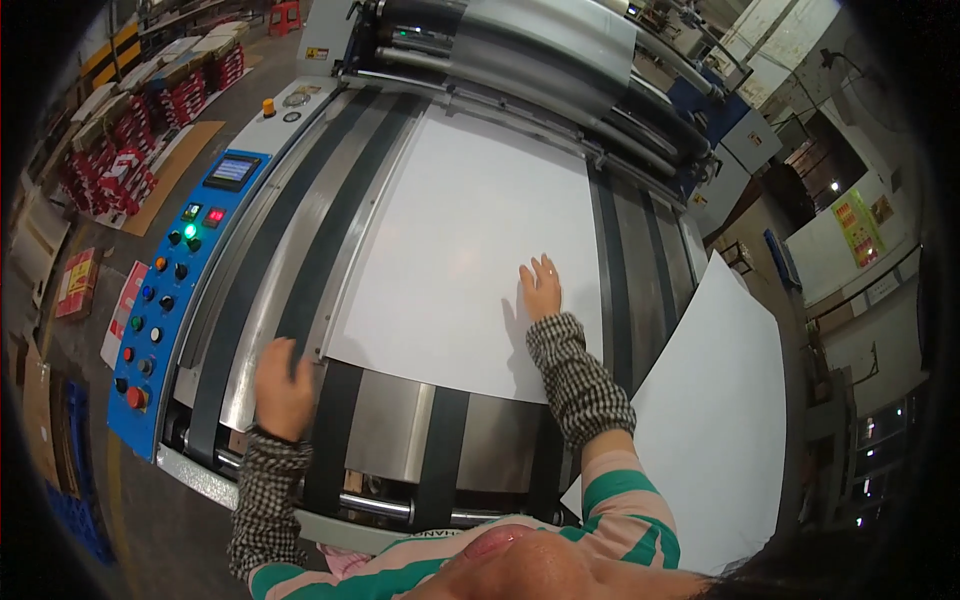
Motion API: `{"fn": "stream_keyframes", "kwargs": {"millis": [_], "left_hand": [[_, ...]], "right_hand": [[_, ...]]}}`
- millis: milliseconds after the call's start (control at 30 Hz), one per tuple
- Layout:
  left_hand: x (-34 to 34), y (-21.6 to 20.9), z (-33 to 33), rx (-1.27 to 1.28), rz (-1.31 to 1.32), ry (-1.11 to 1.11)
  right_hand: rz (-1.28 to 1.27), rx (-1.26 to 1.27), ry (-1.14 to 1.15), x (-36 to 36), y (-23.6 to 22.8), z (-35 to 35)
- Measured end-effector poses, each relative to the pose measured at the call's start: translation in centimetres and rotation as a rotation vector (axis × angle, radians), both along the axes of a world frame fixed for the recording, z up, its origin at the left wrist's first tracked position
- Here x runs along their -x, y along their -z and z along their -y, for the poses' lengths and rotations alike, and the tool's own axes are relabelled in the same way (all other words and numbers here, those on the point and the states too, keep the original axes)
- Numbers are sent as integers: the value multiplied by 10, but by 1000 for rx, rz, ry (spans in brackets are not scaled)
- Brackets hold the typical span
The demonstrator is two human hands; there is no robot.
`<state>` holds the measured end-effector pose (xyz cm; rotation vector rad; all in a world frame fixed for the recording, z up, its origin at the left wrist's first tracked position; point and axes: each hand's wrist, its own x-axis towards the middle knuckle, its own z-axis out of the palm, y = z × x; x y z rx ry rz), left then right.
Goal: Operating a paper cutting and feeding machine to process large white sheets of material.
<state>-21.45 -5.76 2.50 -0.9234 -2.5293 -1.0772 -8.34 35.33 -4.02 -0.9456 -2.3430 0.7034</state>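
Note:
A large white paper sheet (450,250) lies flat on the feed table of a machine, its far end at the rollers. Over the right part of the sheet is my right hand (541,290), fingers spread and holding nothing; I cannot tell whether it touches the paper. My left hand (284,392) hovers by the sheet's near left corner, beside a thin metal side guide (352,262). Its thumb stands apart from the fingers, and no object shows in it. Checked sleeve covers wrap both forearms.
Dark belts (440,440) run along the steel table. A blue control panel (165,290) with knobs and lit buttons borders it on the left; rollers (530,70) cross the far end. More white paper (715,400) is at the right. Red-and-white stacks (130,130) stand at far left.

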Motion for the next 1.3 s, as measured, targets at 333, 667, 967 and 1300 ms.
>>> {"fn": "stream_keyframes", "kwargs": {"millis": [333,667,967,1300], "left_hand": [[39,-26,73,136,-42,-352],[73,-15,163,324,97,-696],[105,-8,174,605,151,-1039],[140,-11,197,709,190,-990]], "right_hand": [[526,-80,93,-49,-20,72],[647,-39,162,-11,-8,52],[42,-76,159,-18,21,-6],[790,28,1043,-213,-42,72]]}}
